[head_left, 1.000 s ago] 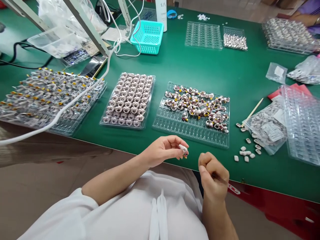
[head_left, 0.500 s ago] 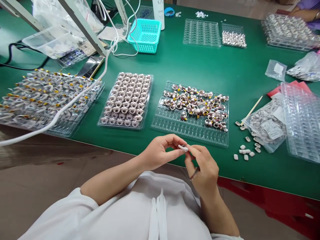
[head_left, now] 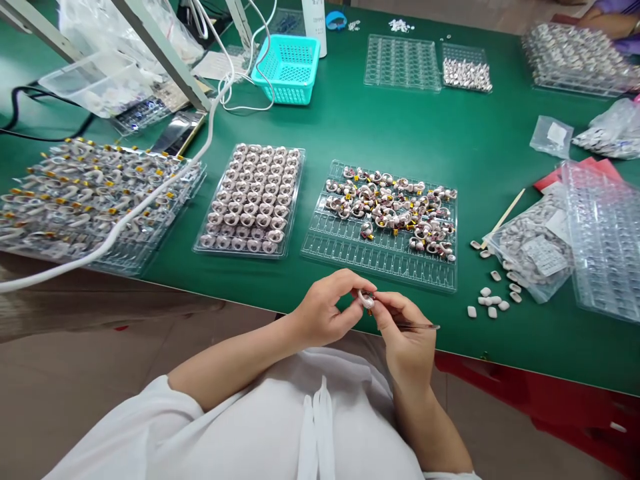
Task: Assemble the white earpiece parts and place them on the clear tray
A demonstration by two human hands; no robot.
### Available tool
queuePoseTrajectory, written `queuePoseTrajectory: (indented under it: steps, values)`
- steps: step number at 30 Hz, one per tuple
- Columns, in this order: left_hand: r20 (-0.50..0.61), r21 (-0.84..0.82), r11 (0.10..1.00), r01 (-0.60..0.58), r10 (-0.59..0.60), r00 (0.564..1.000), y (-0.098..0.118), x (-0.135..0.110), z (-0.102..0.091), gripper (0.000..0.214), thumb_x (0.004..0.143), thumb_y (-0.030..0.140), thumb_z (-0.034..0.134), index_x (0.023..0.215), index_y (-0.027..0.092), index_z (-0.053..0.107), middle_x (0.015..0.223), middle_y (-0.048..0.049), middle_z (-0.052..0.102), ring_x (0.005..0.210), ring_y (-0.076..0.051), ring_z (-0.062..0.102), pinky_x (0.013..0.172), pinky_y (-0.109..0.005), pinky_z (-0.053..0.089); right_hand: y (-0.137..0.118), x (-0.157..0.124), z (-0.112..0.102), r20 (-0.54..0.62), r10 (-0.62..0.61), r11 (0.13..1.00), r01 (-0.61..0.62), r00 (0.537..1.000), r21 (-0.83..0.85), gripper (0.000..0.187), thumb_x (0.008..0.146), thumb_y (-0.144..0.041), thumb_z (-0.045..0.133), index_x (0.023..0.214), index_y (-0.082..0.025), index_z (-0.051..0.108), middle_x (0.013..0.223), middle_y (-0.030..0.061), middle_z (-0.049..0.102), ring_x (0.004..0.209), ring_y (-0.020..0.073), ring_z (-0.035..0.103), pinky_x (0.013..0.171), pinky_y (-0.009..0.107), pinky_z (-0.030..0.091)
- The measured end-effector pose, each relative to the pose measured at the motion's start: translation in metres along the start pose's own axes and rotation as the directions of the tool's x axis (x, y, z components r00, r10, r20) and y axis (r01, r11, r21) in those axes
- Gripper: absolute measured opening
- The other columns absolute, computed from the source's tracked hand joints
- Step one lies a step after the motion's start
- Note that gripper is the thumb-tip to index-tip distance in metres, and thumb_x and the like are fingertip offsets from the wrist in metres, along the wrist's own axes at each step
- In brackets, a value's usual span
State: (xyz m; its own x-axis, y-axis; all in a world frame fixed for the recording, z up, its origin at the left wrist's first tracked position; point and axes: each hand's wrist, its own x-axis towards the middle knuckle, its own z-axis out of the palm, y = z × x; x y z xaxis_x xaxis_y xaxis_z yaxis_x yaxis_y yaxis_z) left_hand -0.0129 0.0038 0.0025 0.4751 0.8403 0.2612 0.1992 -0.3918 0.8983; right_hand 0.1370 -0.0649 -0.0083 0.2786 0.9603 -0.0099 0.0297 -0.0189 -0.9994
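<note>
My left hand (head_left: 325,308) pinches a small white part (head_left: 367,300) at the table's near edge. My right hand (head_left: 406,333) is closed on thin metal tweezers (head_left: 419,326), with its fingertips against the same part. Just beyond both hands lies a clear tray (head_left: 380,257) with a loose heap of small white and pink parts with yellow bits (head_left: 390,210). Left of it, another clear tray (head_left: 253,200) holds neat rows of pinkish parts.
Stacked trays of wired parts (head_left: 90,193) and a white cable (head_left: 125,220) lie at the left. A teal basket (head_left: 287,70) stands at the back. Loose white pieces (head_left: 493,303), bags (head_left: 530,253) and clear trays (head_left: 605,240) lie at the right. Another person's arm (head_left: 607,23) shows far right.
My right hand has come from a fist apart from the left hand up to the small part. The tweezers now stick out to the right.
</note>
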Motion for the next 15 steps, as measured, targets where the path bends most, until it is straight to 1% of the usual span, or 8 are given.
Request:
queuePoseTrajectory:
  steps: [3, 4, 6, 8, 11, 13, 15]
  values:
    - [0.025, -0.112, 0.977, 0.182, -0.180, 0.983, 0.0030, -0.0014, 0.0020, 0.014, 0.088, 0.019, 0.057, 0.097, 0.017, 0.067, 0.090, -0.0072, 0.073, 0.078, -0.016, 0.067, 0.074, -0.026, 0.055, -0.0002, -0.0002, 0.0018, -0.010, 0.009, 0.999, -0.009, 1.000, 0.053, 0.007, 0.089, -0.025, 0.069, 0.094, -0.022, 0.073, 0.086, 0.0037, 0.075, 0.075, 0.0171, 0.072, 0.064, 0.028, 0.060]
    - [0.028, -0.152, 0.963, 0.222, -0.221, 0.975, 0.0034, -0.0020, 0.0029, 0.014, 0.088, 0.021, 0.058, 0.097, 0.017, 0.067, 0.090, -0.0074, 0.073, 0.078, -0.016, 0.068, 0.074, -0.026, 0.055, -0.0001, -0.0004, 0.0021, -0.021, 0.001, 0.999, 0.000, 1.000, 0.039, 0.007, 0.088, -0.025, 0.070, 0.094, -0.022, 0.073, 0.085, 0.0036, 0.075, 0.074, 0.0170, 0.071, 0.064, 0.028, 0.060]
    - [0.034, -0.203, 0.942, 0.268, -0.267, 0.963, 0.0033, -0.0030, 0.0046, 0.015, 0.089, 0.024, 0.059, 0.098, 0.016, 0.068, 0.092, -0.0081, 0.073, 0.080, -0.017, 0.069, 0.075, -0.026, 0.056, 0.0005, -0.0011, 0.0024, -0.053, -0.034, 0.999, 0.033, 0.998, -0.018, 0.007, 0.088, -0.025, 0.070, 0.093, -0.022, 0.072, 0.085, 0.0036, 0.074, 0.073, 0.0166, 0.070, 0.063, 0.028, 0.058]
    - [0.036, -0.223, 0.934, 0.280, -0.279, 0.960, 0.0028, -0.0039, 0.0057, 0.017, 0.089, 0.026, 0.061, 0.100, 0.016, 0.069, 0.095, -0.0092, 0.075, 0.083, -0.018, 0.070, 0.078, -0.026, 0.057, 0.0010, -0.0015, 0.0021, -0.076, -0.089, 0.994, 0.083, 0.993, -0.077, 0.006, 0.089, -0.022, 0.068, 0.093, -0.022, 0.071, 0.087, 0.0036, 0.072, 0.075, 0.0159, 0.068, 0.061, 0.026, 0.056]
    - [0.035, -0.209, 0.941, 0.266, -0.265, 0.964, 0.0031, -0.0042, 0.0052, 0.017, 0.089, 0.023, 0.060, 0.101, 0.016, 0.071, 0.097, -0.0101, 0.076, 0.086, -0.019, 0.072, 0.079, -0.027, 0.058, -0.0001, 0.0002, 0.0008, -0.055, -0.192, 0.966, 0.179, 0.980, -0.185, 0.009, 0.089, -0.017, 0.064, 0.094, -0.022, 0.069, 0.089, 0.0034, 0.067, 0.073, 0.0137, 0.064, 0.056, 0.024, 0.050]
    - [0.032, -0.147, 0.963, 0.225, -0.223, 0.974, 0.0043, -0.0031, 0.0031, 0.017, 0.088, 0.020, 0.060, 0.101, 0.017, 0.071, 0.096, -0.0093, 0.077, 0.085, -0.018, 0.072, 0.078, -0.026, 0.057, -0.0026, 0.0029, -0.0009, -0.007, -0.265, 0.923, 0.251, 0.964, -0.293, 0.012, 0.089, -0.014, 0.062, 0.095, -0.023, 0.066, 0.089, 0.0028, 0.064, 0.070, 0.0127, 0.061, 0.053, 0.024, 0.047]
    - [0.044, -0.064, 0.987, 0.146, -0.143, 0.989, 0.0061, -0.0010, 0.0000, 0.017, 0.086, 0.016, 0.060, 0.099, 0.017, 0.071, 0.092, -0.0077, 0.078, 0.081, -0.017, 0.072, 0.077, -0.026, 0.056, -0.0062, 0.0061, -0.0036, 0.056, -0.333, 0.861, 0.328, 0.941, -0.389, 0.013, 0.087, -0.012, 0.060, 0.094, -0.023, 0.063, 0.087, 0.0021, 0.064, 0.069, 0.0127, 0.059, 0.053, 0.024, 0.047]
